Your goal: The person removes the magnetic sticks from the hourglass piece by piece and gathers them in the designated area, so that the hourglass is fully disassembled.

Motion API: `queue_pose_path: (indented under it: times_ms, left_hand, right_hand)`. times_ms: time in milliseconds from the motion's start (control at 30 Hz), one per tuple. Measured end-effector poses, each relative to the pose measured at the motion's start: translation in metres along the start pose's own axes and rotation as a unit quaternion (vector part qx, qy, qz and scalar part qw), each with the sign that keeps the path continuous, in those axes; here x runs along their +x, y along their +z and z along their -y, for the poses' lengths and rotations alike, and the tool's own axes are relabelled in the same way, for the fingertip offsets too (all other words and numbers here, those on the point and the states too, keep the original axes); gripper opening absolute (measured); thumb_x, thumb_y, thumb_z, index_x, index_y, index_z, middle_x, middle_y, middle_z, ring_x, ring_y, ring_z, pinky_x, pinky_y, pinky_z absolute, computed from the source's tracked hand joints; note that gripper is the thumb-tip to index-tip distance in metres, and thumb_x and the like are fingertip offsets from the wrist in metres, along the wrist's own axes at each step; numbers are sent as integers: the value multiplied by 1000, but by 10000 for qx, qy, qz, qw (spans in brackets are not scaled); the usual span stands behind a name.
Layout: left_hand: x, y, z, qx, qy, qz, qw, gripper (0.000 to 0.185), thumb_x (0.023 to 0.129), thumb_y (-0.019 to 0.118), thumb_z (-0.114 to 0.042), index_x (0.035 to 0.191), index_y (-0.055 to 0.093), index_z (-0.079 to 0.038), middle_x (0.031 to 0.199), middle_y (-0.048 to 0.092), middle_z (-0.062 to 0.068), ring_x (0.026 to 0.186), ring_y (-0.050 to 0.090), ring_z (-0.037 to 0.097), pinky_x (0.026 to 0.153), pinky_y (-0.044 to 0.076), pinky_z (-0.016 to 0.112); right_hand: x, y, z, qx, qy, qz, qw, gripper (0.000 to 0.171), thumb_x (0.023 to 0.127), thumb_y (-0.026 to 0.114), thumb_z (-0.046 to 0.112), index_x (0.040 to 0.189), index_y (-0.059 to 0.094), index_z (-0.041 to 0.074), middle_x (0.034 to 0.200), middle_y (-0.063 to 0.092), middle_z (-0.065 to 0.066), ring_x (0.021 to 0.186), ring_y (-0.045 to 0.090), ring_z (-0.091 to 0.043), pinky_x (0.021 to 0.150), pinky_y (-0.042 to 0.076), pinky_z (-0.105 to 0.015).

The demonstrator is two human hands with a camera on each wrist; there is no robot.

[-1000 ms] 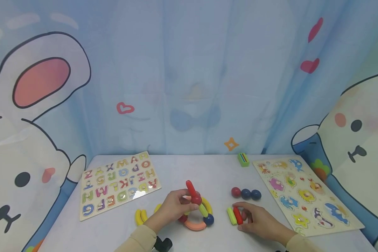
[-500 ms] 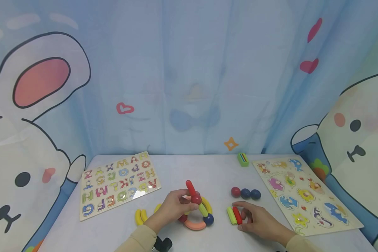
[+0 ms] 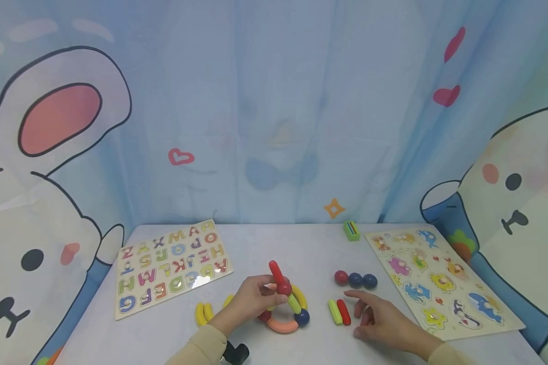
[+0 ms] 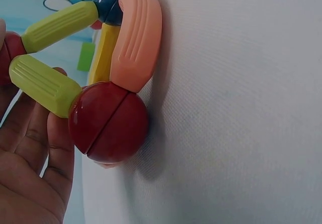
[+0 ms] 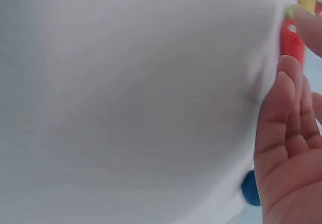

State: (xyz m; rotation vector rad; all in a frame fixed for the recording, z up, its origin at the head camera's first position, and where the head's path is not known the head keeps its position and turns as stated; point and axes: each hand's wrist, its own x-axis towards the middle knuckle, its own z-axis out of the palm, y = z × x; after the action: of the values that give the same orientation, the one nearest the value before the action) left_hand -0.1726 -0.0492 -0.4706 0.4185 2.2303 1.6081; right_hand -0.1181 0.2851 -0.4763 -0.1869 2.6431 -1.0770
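Note:
My left hand [image 3: 248, 301] pinches the upper red ball [image 3: 283, 287] of a ball-and-stick toy structure, likely magnetic. A red stick [image 3: 276, 271] slants up from that ball. Two light green sticks [image 4: 60, 26] run down from it, one to a blue ball [image 3: 303, 318], the other to a lower red ball [image 4: 108, 122]. Curved orange [image 3: 282, 326] and yellow [image 3: 300, 295] sticks form the base on the table. My right hand [image 3: 383, 320], fingers loosely bent and holding nothing, hovers right of a loose red stick [image 3: 344, 312] and a green stick [image 3: 335, 312], which lie side by side.
Behind the right hand sit a red ball [image 3: 341, 277] and two blue balls [image 3: 363, 281] in a row. Curved yellow sticks [image 3: 204, 314] lie left. A letter puzzle board [image 3: 173, 266], an animal puzzle board [image 3: 443, 284], a green block [image 3: 351, 230] and a black object [image 3: 235, 353] surround them.
My right hand has let go of the loose red stick and drawn back to the right. The red stick stays beside the green one. My left hand and the structure have not visibly moved.

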Motion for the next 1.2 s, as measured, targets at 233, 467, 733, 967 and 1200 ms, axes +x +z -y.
queue_pose_path:
  times_ms: [233,467,733,967,1200]
  left_hand:
    - [-2,-2,0,17,-25,-20,10000,44,83,82,-31,123,70,-17,117,68,6,100,67,22,80,58,44]
    - [1,-1,3,-69,278,84,9996,38,85,81,-29,120,71,-18,117,69,5,100,68,23,83,57,44]
    - [2,1,4,-6,326,105,9994,39,84,82,-25,121,71,-17,114,70,-1,99,67,22,82,57,41]
    - [2,1,6,-24,351,67,9994,37,84,82,-21,119,71,-16,108,71,-3,96,68,20,80,58,38]
    - [3,1,7,-67,337,44,9994,40,83,82,-23,121,71,-16,118,69,1,101,67,23,83,57,42]
  right_hand:
    - [23,-4,54,419,-738,-453,9954,55,88,77,16,138,54,13,106,62,-7,82,59,-19,67,55,-26]
    - [55,20,113,906,-1270,-367,9871,53,90,76,25,138,55,16,114,64,-8,88,65,-17,72,57,-28]
    - [69,40,134,727,-1268,-422,9884,41,87,79,19,125,64,21,102,66,4,82,60,-19,62,56,-30]
    - [73,44,136,539,-1338,-496,9883,32,85,81,19,115,68,20,94,65,6,76,59,-18,57,55,-29]
    - [71,45,135,704,-1309,-456,9878,27,88,77,17,114,68,17,88,65,6,74,59,-18,59,55,-28]
